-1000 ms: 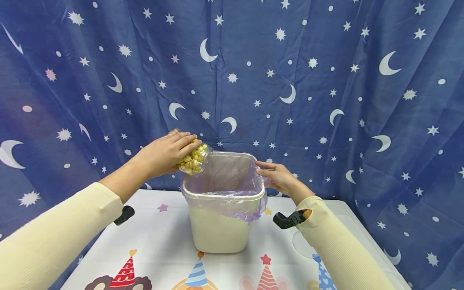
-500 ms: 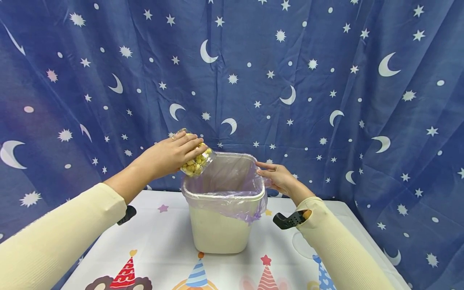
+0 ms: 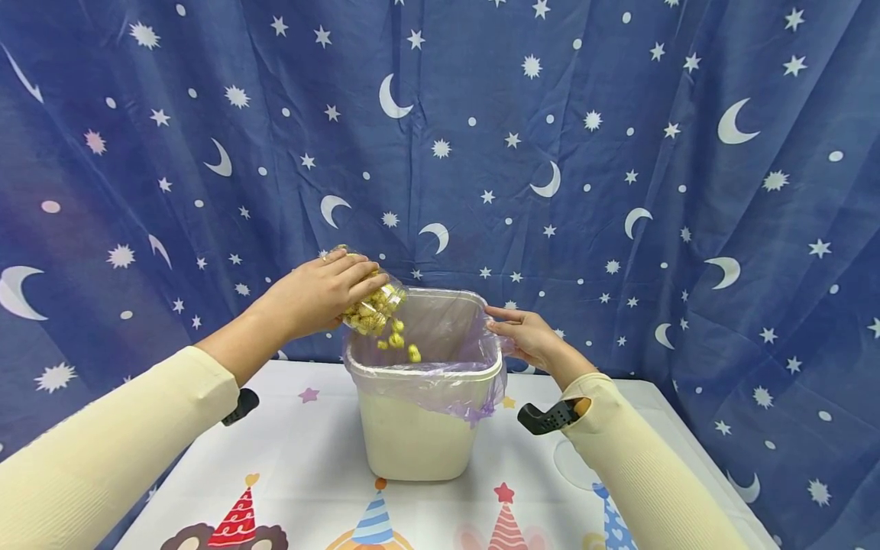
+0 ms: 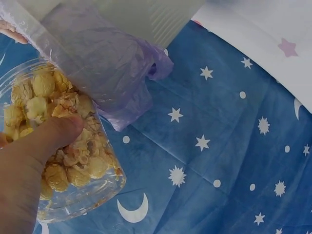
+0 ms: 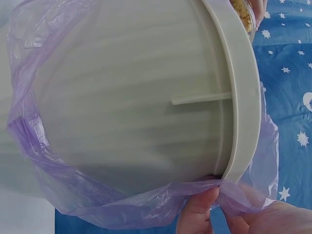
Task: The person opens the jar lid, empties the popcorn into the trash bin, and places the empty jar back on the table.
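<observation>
At the wastebasket [image 3: 419, 439], left hand [image 3: 309, 296] grips a tilted plastic jar [image 4: 80, 202], popcorn [image 3: 396, 340] tumbling; right hand [image 3: 529, 338] pinches purple liner [image 5: 92, 195].

We can pass above the middle and right of the bin [image 3: 419, 439], or over the tabletop [image 3: 302, 458] in front of it. Bin's left: we're blocked by left hand [image 3: 312, 298], tilted jar [image 3: 374, 307], popcorn pieces [image 3: 396, 340] below. Bin's right: right hand [image 3: 529, 336] on liner [image 3: 474, 401]. Behind bin: curtain [image 3: 605, 160].
</observation>
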### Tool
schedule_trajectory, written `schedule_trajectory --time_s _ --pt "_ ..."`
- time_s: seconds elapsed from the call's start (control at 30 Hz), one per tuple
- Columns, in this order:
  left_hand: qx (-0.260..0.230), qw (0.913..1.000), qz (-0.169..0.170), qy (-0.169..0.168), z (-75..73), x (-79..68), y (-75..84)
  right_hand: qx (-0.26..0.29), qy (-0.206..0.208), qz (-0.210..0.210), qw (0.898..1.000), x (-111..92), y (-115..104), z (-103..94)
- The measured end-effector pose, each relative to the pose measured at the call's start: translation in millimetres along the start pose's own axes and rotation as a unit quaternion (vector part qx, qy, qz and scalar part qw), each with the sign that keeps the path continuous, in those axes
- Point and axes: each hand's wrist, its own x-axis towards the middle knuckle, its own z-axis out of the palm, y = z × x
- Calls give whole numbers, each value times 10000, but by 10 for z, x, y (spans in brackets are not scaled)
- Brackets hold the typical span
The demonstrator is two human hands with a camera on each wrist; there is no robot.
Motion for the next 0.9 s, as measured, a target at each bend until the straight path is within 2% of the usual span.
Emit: schedule_trajectory --time_s 0.23,0.5,0.9 --pt "10 9998 -43 -193 -21 1 -2 -47 8 23 10000 3 4 -2" --pt "17 9998 -47 -190 -25 9 3 -82 26 46 10000 -4 -2 -5" --pt "20 9991 -55 -414 -36 13 14 -146 73 50 9999 -8 6 -5"
